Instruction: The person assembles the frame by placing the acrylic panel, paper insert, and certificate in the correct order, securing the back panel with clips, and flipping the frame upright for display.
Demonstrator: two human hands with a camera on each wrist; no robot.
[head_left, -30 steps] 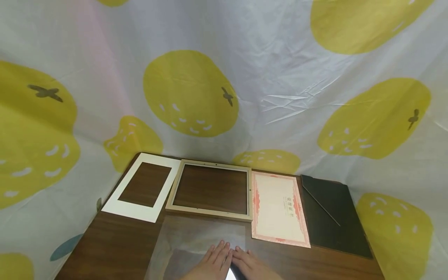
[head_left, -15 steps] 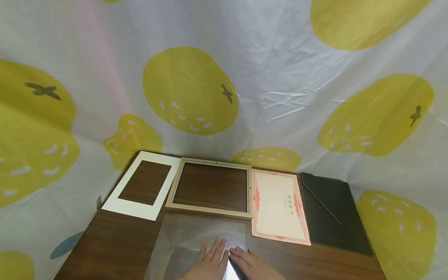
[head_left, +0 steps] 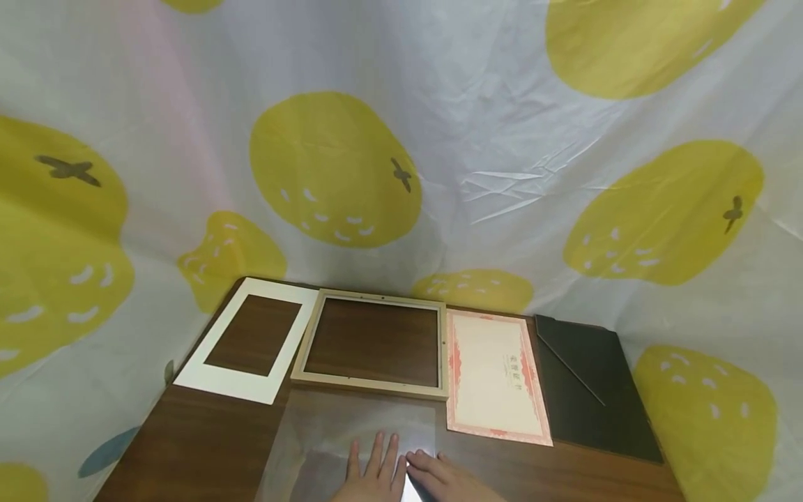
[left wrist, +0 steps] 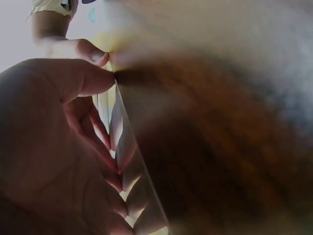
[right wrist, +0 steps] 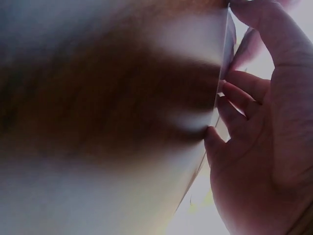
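Note:
A clear plastic sheet [head_left: 297, 425] lies flat on the brown wooden table, nearest me. My left hand [head_left: 373, 477] rests on it palm down, fingers straight and spread. Close at its right, my right hand [head_left: 450, 480] also lies on the sheet, fingers extended and angled to the left. A bright white reflection shows between the hands. In the left wrist view, the fingertips and thumb of my left hand [left wrist: 54, 132] touch the glossy surface, which mirrors them. The right wrist view shows the fingers of my right hand [right wrist: 259, 132] touching it too. Neither hand grips anything.
Behind the sheet lies an empty wooden picture frame [head_left: 376, 385]. A white mat board [head_left: 219, 387] with a rectangular opening is at its left. To its right are a red-bordered certificate [head_left: 486, 376] and a black backing board [head_left: 580, 397]. A fruit-patterned curtain [head_left: 464, 132] hangs behind the table.
The left hand's fingers have spread apart and it has slid slightly left and toward me. The right hand stays nearly in place. The other items lie as before; the head view shifted slightly.

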